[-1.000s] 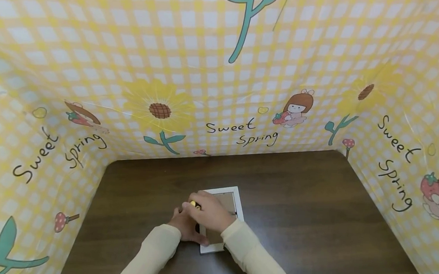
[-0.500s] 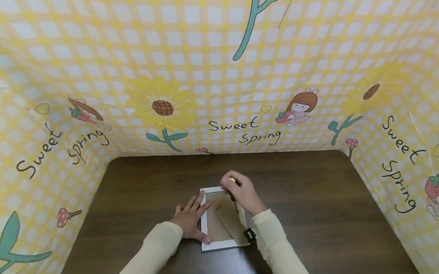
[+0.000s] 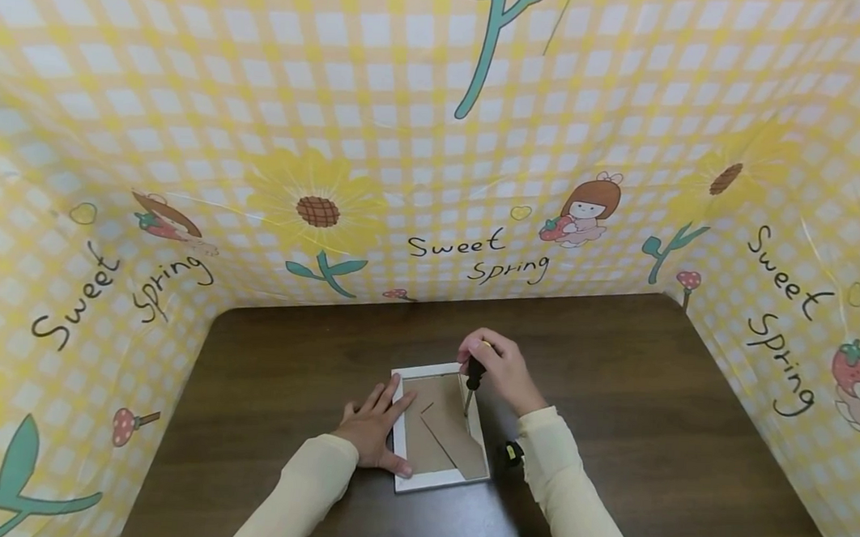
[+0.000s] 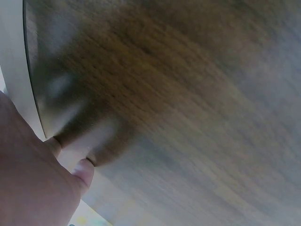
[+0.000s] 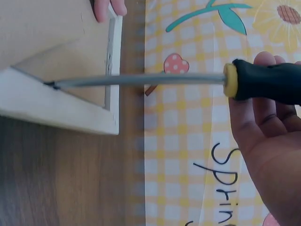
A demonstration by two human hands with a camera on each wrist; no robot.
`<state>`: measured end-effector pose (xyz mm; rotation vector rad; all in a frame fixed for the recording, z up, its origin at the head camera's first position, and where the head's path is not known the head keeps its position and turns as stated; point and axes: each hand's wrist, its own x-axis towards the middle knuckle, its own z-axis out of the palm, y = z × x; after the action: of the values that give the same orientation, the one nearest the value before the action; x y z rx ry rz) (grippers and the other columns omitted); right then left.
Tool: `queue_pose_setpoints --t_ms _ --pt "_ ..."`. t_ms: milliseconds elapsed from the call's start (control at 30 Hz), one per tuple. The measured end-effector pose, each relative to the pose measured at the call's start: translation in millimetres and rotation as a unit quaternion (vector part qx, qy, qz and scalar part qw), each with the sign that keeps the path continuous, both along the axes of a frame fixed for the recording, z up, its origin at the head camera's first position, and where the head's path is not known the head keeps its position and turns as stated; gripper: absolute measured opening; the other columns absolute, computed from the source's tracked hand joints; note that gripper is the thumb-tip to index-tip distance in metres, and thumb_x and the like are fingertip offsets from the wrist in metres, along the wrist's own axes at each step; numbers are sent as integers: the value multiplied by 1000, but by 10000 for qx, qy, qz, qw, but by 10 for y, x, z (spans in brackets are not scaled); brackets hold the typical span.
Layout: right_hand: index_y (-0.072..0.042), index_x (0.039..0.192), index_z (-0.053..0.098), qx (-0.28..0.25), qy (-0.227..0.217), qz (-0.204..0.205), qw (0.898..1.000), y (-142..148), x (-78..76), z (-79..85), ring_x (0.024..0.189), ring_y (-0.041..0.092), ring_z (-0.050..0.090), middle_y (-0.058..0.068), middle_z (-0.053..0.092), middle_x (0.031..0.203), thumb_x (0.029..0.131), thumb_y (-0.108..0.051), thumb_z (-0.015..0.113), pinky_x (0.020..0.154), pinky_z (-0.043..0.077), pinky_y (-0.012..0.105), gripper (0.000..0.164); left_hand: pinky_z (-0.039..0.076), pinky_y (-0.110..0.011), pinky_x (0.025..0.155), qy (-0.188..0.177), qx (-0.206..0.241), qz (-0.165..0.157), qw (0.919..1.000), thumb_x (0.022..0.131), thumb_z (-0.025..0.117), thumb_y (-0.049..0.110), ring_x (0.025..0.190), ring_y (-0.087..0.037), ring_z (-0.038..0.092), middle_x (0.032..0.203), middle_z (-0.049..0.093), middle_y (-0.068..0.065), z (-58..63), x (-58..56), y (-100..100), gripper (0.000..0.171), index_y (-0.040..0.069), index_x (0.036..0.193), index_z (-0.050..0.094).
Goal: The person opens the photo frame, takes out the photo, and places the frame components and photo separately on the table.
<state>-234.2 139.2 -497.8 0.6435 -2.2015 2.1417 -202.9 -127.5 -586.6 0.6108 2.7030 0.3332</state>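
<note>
A white picture frame (image 3: 429, 483) lies on the dark table, its brown backing board (image 3: 417, 445) facing up. My left hand (image 3: 370, 432) spreads over the frame's left rail, fingers and thumb extended onto it. In the left wrist view part of this left hand (image 4: 35, 181) shows low at the left. My right hand (image 3: 508, 376) grips a screwdriver (image 3: 475, 375) with a black and yellow handle. Its long metal shaft (image 5: 146, 79) slants down, and the tip (image 5: 51, 85) meets the inner edge of the right rail, where the backing ends.
The brown wood-grain table (image 3: 612, 408) surrounds the frame. Yellow checked sheeting (image 3: 449, 180) with flower prints walls the back and both sides. A small black piece with a yellow mark (image 3: 513, 453) sits beside the right wrist.
The right hand has moved from over the left hand, across the frame to its right rail, with the screwdriver. The left hand has flattened and spread on the left rail.
</note>
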Motion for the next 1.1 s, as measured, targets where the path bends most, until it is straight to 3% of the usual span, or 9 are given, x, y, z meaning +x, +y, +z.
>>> queue_pose_setpoints --t_ms 233,400,467,567,667,733,900,1000,1100 --pt "8 96 64 -149 75 -94 9998 119 -37 27 74 36 66 26 64 87 103 -14 51 68 55 35 27 26 -70 103 -1 -79 -12 10000 62 79 76 151 -38 14 169 0 -11 84 4 18 125 25 162 24" --pt "7 93 68 297 356 -290 9985 110 8 83 78 30 64 24 66 87 104 -7 52 74 51 32 23 24 -72 103 -1 11 -6 10000 62 80 76 151 -38 14 169 -1 -12 97 -3 9 126 24 162 23" --pt "5 93 69 450 578 -448 9963 84 53 143 81 23 63 21 68 87 103 -6 55 75 49 29 20 24 -73 103 2 20 -6 10000 62 79 76 151 -38 14 169 -2 -12 96 -9 3 126 24 162 22" --pt "5 93 70 156 989 -1016 9898 80 102 249 81 14 64 21 69 87 101 -8 60 75 50 24 18 23 -74 102 9 154 -17 9999 62 80 75 150 -39 13 168 -2 -12 100 -30 2 126 22 162 22" --pt "6 91 71 -83 1429 -1977 9698 186 97 306 82 10 61 17 67 86 98 -14 65 74 48 21 22 22 -74 102 29 265 -50 9996 63 80 75 150 -41 13 168 -3 -13 109 -44 2 127 21 162 22" --pt "4 89 72 65 1409 -2648 9539 313 80 291 80 8 59 7 66 84 95 -18 70 71 46 19 24 21 -74 103 32 269 -50 9996 63 80 75 150 -41 12 168 -3 -13 109 -49 -1 127 22 162 22" --pt "1 86 74 682 217 -4072 9105 742 119 176 62 2 56 -13 61 69 90 -31 79 60 45 17 33 21 -75 103 16 138 16 9999 61 80 76 151 -39 10 169 -3 -11 88 -45 -11 128 24 162 21" --pt "-1 95 74 674 -549 -4532 8872 1035 170 79 58 4 61 -8 63 69 90 -39 77 56 48 19 38 21 -76 103 66 144 20 9999 61 79 77 151 -40 11 169 -3 -11 86 -44 -13 128 25 162 21" --pt "-4 110 70 1151 -1075 -4599 8739 1280 231 -45 70 14 66 6 67 85 94 -40 71 62 49 25 39 21 -75 103 72 151 71 9998 60 80 76 151 -39 11 169 -3 -10 103 -45 -13 128 26 162 21"
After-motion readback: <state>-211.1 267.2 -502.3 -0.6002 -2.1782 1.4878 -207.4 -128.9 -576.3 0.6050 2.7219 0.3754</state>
